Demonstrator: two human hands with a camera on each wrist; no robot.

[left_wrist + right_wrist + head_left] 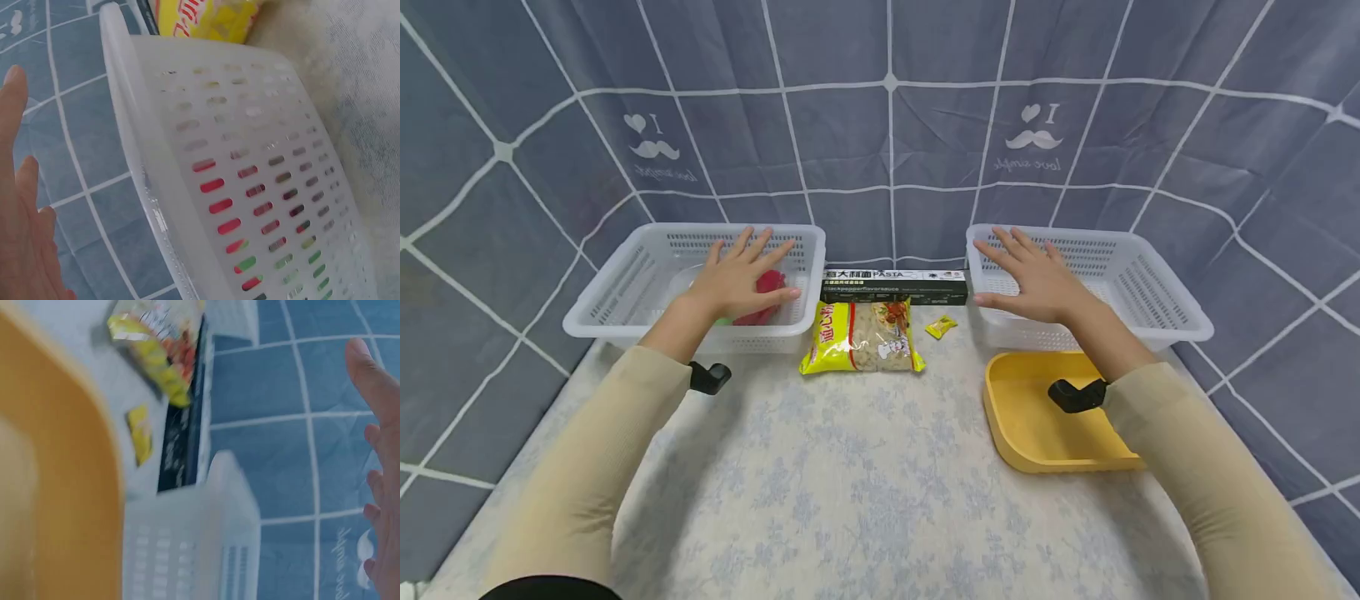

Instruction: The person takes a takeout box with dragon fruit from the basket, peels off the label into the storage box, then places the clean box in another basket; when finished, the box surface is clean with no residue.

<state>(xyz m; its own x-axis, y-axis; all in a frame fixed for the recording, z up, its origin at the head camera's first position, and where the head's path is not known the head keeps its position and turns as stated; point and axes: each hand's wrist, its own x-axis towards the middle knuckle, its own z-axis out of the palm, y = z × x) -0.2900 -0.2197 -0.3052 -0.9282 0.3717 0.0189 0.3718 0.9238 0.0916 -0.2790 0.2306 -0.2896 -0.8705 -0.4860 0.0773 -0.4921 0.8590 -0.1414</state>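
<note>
My left hand [733,279] is spread, palm down, over the left white plastic basket [597,323], holding nothing. Inside that basket lie a crumpled-looking red thing [771,285] and something green, partly hidden by the hand; red and green also show through the slots of the basket wall [187,150] in the left wrist view. My right hand [1033,283], fingers spread and holding nothing, is over the near left part of the right white basket [1157,292]. In the right wrist view its fingers [375,387] stand off to the right of that basket's corner.
Between the baskets lie a yellow-ended bag of food [874,337], a dark pasta box [895,289] behind it and a small yellow packet [941,326]. A yellow tray [1000,429] sits in front of the right basket, under the right forearm. A grey checked curtain [850,142] rises behind.
</note>
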